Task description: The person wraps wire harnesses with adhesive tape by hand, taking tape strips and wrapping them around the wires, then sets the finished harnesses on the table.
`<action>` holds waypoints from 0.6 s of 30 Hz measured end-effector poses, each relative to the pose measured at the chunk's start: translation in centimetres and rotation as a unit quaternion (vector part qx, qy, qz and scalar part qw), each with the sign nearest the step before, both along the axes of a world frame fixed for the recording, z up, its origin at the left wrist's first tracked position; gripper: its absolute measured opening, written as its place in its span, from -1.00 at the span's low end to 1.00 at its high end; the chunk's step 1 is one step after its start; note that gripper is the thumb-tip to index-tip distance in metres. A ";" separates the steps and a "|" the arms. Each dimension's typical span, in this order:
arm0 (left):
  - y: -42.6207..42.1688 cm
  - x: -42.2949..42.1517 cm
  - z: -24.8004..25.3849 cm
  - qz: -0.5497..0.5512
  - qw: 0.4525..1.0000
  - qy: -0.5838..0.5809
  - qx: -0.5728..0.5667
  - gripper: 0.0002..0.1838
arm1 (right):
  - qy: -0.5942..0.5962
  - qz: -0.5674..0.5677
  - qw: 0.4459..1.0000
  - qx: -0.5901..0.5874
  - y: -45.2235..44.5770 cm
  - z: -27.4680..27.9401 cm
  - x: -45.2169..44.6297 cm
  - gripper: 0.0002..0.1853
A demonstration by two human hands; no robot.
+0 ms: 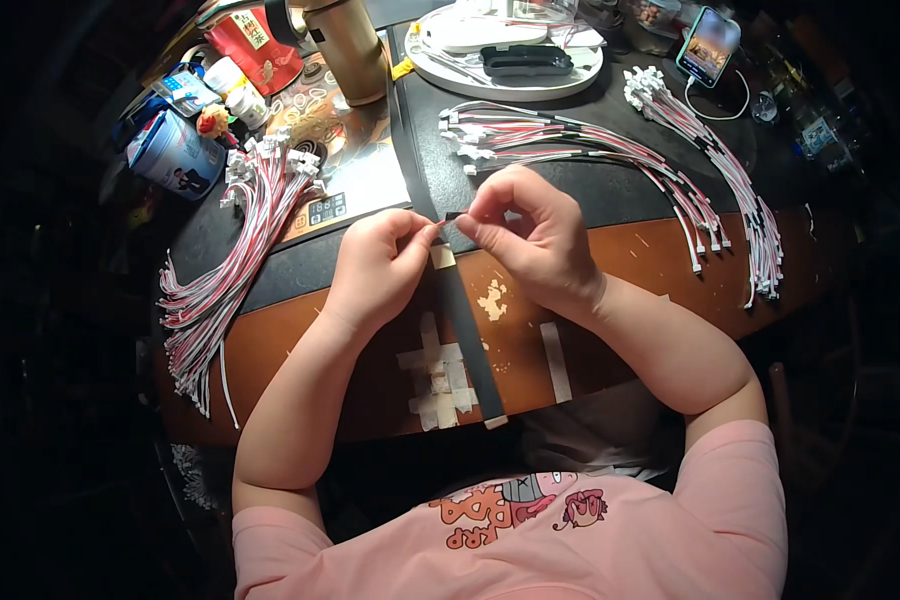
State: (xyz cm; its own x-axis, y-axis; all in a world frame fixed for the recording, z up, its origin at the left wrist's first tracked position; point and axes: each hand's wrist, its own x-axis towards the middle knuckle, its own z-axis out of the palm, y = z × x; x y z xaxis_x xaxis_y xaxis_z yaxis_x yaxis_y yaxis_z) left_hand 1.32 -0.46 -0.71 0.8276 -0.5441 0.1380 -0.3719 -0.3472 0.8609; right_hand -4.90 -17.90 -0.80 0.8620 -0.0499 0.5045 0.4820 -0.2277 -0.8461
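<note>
My left hand point(382, 262) is closed in a pinch above the table, thumb against forefinger. A thin reddish wire point(442, 223) shows at its fingertips, mostly hidden. Just across from it, my right hand point(538, 240) pinches a small black piece of tape point(454, 216); the two hands' fingertips almost meet. Below them a long black strip point(470, 345) runs down the table to its front edge, with a pale piece point(442, 257) near its upper end. Beyond my right hand lies a bundle of red, white and black cables point(590, 135) with white connectors.
A cable bundle point(235, 260) lies at left, another point(720, 170) at right. Behind stand a gold flask point(348, 50), a red bag point(255, 55), a blue tub point(175, 155), a white round tray point(450, 78) and a phone point(708, 48). Pale tape patches point(440, 385) mark the front edge.
</note>
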 end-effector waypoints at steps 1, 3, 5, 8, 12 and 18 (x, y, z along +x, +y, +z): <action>0.0 0.0 -0.2 -0.012 0.997 -0.074 0.004 -0.89 | -0.005 -0.007 1.000 -0.007 -0.1 0.0 0.1 -0.89; -0.2 0.1 -0.3 -0.040 0.974 -0.222 0.010 -0.90 | -0.015 -0.024 0.999 -0.021 -0.3 0.1 0.1 -0.89; -0.3 0.0 -0.1 -0.054 0.977 -0.205 0.001 -0.89 | 0.014 -0.021 0.999 -0.027 -0.5 0.3 -0.2 -0.88; -0.1 -0.4 0.5 -0.085 0.985 -0.151 -0.019 -0.87 | 0.105 0.001 0.994 -0.039 -0.4 0.6 -0.6 -0.83; 0.3 -0.5 1.5 -0.074 0.995 0.056 0.022 -0.84 | 0.184 0.006 0.981 0.062 -0.5 1.2 -0.8 -0.74; 0.4 -0.4 1.6 -0.055 0.984 0.168 0.028 -0.81 | 0.209 0.040 0.974 0.073 -0.9 1.0 -0.7 -0.63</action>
